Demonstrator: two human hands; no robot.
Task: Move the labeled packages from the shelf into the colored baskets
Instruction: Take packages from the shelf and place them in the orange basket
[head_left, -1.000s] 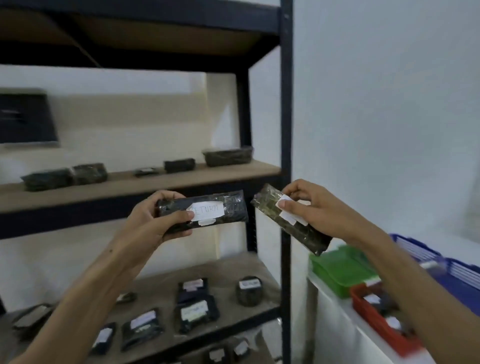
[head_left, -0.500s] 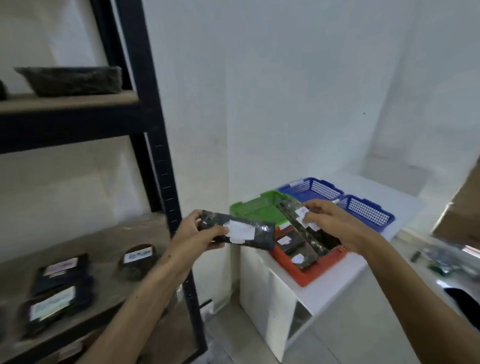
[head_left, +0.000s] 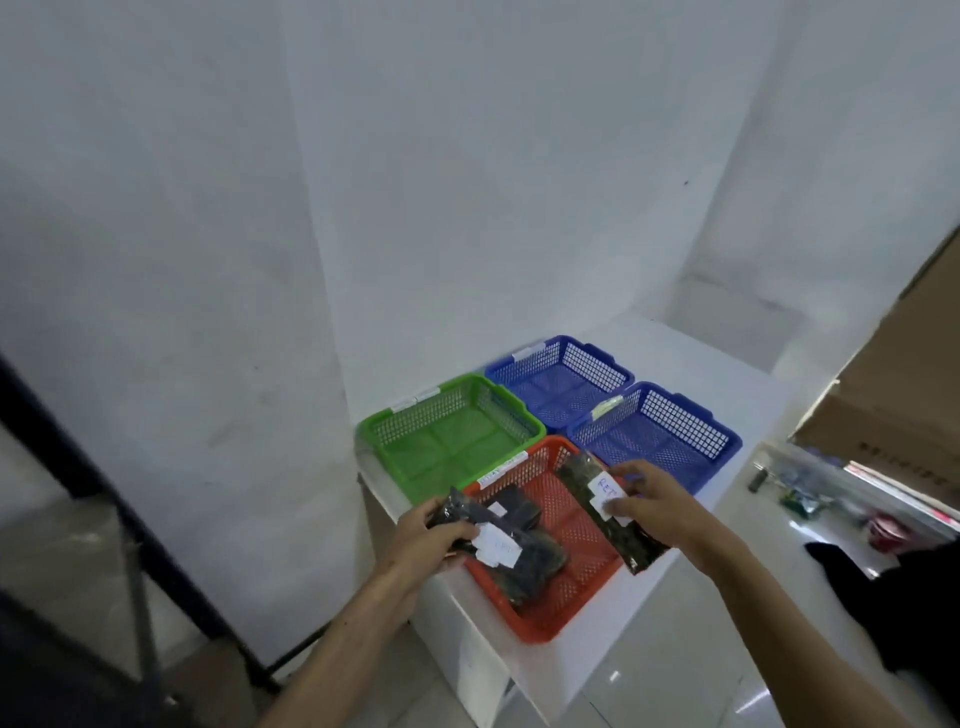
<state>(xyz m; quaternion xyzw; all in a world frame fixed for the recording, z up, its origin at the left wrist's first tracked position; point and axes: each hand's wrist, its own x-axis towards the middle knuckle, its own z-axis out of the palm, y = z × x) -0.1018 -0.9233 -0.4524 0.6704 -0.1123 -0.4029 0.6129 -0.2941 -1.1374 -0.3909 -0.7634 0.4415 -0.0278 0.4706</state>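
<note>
Packages hang over the red basket (head_left: 545, 618) at lower centre: left hand (head_left: 423, 535) grips one (head_left: 493, 540), right hand (head_left: 654, 506) pinches another (head_left: 605, 512). Best lower each flat, then uncurl the fingers.

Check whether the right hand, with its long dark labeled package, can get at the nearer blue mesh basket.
Probably yes. The right hand holds the long dark labeled package over the red mesh basket, right beside the nearer blue mesh basket, which looks empty with nothing in between.
</note>
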